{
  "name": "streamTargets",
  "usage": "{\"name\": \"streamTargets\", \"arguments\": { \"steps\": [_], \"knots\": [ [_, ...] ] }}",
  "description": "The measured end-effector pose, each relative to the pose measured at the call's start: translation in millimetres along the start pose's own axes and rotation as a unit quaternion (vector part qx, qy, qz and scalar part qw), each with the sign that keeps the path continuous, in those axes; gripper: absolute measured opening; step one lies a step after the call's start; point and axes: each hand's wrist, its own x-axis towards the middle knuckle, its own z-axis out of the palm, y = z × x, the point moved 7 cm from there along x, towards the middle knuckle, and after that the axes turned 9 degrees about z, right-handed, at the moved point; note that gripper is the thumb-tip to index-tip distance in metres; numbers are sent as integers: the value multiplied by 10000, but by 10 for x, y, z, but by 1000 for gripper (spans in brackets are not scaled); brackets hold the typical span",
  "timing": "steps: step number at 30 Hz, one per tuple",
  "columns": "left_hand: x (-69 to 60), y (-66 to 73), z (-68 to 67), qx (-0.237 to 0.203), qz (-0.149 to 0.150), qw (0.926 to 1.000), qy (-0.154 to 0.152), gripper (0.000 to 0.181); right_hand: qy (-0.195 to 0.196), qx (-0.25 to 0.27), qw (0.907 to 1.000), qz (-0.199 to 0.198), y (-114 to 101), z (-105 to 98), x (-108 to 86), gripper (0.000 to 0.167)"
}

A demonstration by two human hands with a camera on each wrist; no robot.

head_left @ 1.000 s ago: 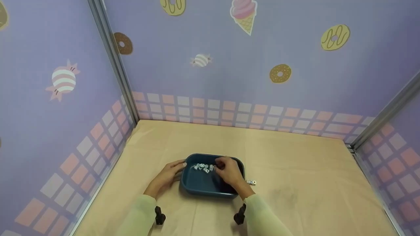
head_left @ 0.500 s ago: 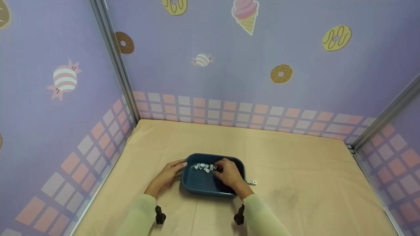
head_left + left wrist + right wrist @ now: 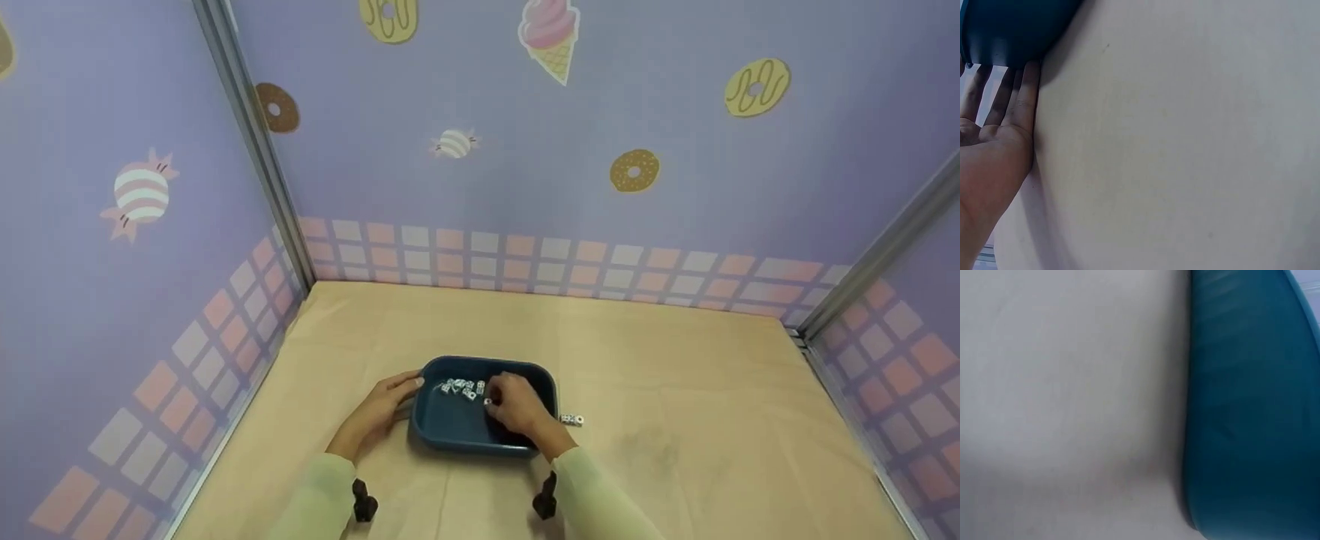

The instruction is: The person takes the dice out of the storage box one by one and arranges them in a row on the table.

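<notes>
A dark blue tray (image 3: 469, 448) stands on the cloth, with several small white dice (image 3: 459, 385) clustered toward its far left inside. Over the tray's right half, my right hand (image 3: 519, 407) pinches one die (image 3: 487, 402) between thumb and finger, low inside. My left hand (image 3: 381, 409) lies along the left wall, its fingers nearly straight and touching it. In the left wrist view, the fingers of the left hand (image 3: 1002, 124) reach to the tray's outer side (image 3: 1013, 34). The right wrist view has only the tray wall (image 3: 1252, 416) and cloth, no hand.
A short row of dice (image 3: 572, 420) lies on the cloth just outside the tray's right wall. Patterned panels (image 3: 480, 180) enclose the beige-covered table (image 3: 675, 375) at the back and both sides.
My right hand has come slightly nearer inside the tray, and a die now shows at its fingertips. The left hand stays against the tray. The head view has shifted a little.
</notes>
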Motion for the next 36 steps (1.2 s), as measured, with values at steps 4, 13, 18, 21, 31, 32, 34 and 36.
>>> {"name": "streamTargets", "arguments": {
  "steps": [4, 13, 18, 21, 31, 32, 34, 36],
  "knots": [
    [-14, -9, -29, 60, 34, 9999, 81, 60, 10, 754, 9971, -120, -94, -88, 18, 7],
    [-15, 44, -90, 245, 16, 9996, 145, 61, 33, 1479, 9880, -446, -185, -550, -134, 13],
    [-31, 52, -104, 238, 25, 9996, 127, 61, 173, 1736, 9836, -460, -41, -873, -271, 12],
    [-30, 36, -94, 197, 21, 9997, 144, 63, 331, 1686, 9838, -520, 135, -1056, -360, 10],
    [-13, 16, 6, 1, 67, 10000, 20, 61, 603, 1133, 9915, 201, 984, -1247, -793, 11],
    [-15, 14, 10, -4, 63, 10000, 30, 61, 566, 1111, 9916, 331, 1053, -1230, -835, 11],
    [-18, 9, 22, -32, 56, 10000, 27, 61, 511, 1059, 9915, 549, 1172, -1189, -904, 12],
    [-18, 2, 36, -25, 54, 10000, 7, 61, 450, 1014, 9914, 691, 1262, -1141, -954, 13]
  ]
}}
